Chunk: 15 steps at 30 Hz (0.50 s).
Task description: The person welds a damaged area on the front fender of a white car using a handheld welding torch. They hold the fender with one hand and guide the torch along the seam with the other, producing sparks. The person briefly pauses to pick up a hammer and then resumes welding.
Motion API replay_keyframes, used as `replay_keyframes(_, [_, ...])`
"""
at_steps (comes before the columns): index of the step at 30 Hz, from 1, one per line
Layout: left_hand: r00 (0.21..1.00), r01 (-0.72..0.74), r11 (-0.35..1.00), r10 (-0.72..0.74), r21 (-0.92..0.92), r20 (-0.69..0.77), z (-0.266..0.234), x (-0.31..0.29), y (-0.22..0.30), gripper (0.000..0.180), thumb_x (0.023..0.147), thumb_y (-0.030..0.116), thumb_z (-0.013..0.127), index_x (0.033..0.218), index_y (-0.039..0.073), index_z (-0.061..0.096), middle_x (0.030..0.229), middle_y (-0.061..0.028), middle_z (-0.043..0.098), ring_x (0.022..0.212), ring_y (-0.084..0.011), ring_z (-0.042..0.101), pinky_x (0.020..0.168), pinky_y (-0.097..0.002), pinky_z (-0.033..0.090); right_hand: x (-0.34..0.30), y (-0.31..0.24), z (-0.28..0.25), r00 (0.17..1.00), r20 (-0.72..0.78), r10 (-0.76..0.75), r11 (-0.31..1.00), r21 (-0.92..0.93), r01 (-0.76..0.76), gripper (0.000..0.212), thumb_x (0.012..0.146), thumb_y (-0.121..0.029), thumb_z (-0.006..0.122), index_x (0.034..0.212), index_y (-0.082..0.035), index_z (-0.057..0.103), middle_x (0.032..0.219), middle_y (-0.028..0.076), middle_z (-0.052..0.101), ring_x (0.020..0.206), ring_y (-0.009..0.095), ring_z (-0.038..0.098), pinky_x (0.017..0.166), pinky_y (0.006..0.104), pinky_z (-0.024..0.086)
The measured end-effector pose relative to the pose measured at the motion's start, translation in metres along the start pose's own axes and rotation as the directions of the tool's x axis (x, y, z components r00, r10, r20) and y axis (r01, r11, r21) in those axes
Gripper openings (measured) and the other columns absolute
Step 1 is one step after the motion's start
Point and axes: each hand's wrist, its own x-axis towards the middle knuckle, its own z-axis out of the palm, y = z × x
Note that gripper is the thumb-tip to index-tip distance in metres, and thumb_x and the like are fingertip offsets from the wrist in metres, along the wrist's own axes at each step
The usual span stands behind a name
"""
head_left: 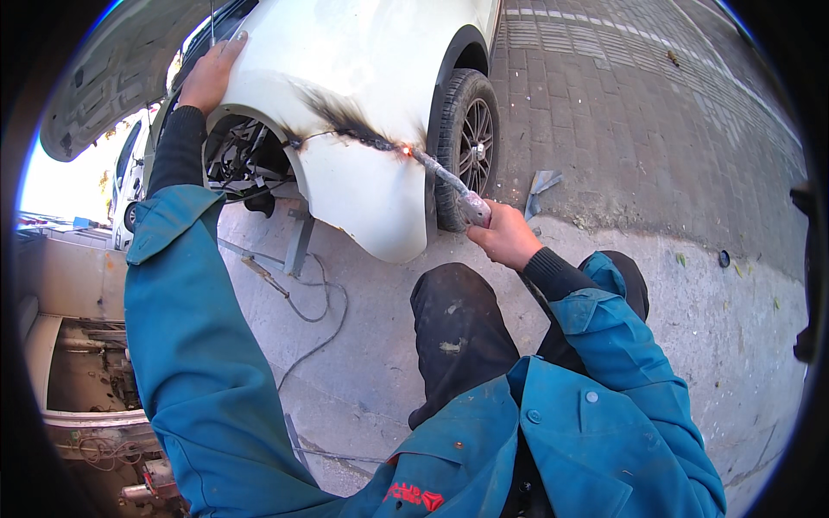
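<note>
My right hand [505,235] is wrapped round the handle of a torch [453,188], greyish and worn, with a cable running back under my sleeve. Its tip glows orange against the white car fender [371,194], close to the wheel arch. From that bright point a blackened, scorched line [367,135] runs leftward to the front opening, with soot fanned above it. My left hand [211,73] rests along the fender's upper edge near the raised bonnet, fingers stretched out; their undersides are hidden.
The front wheel [468,147] stands right of the torch. Left of the fender is the exposed front opening [250,155]. A grey cable [324,341] loops over the concrete beside a clamp [263,272]. A bent metal scrap [541,192] lies right. A rusty metal box [78,276] stands at left.
</note>
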Motion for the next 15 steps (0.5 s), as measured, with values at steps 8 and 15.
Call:
replay_keyframes(8, [0.999,0.037,0.999,-0.037,0.001,-0.003,0.0009,0.0016,-0.0016,0.083,0.106,0.074,0.041,0.148,0.007,0.063,0.137,-0.0290,0.069,0.129,-0.0448,0.065,0.116,-0.0459,0.042,-0.0004,-0.0020,-0.0008,1.000,0.009,0.026,1.000,0.001,-0.026,0.031,0.087,-0.022,0.075,0.099,0.005,0.066,0.087,0.024,0.072,0.084,0.039,0.074,0.080,0.0465,0.057])
replay_keyframes(15, [0.998,0.064,0.998,-0.065,-0.022,-0.005,0.0014,0.0002,0.0010,0.084,0.105,0.076,0.041,0.148,0.007,0.064,0.137,-0.0283,0.070,0.129,-0.0440,0.065,0.116,-0.0459,0.043,0.0009,0.0004,0.0000,1.000,0.006,0.006,1.000,0.002,-0.006,0.030,0.086,-0.022,0.075,0.099,0.004,0.066,0.085,0.024,0.072,0.084,0.039,0.074,0.080,0.0468,0.057])
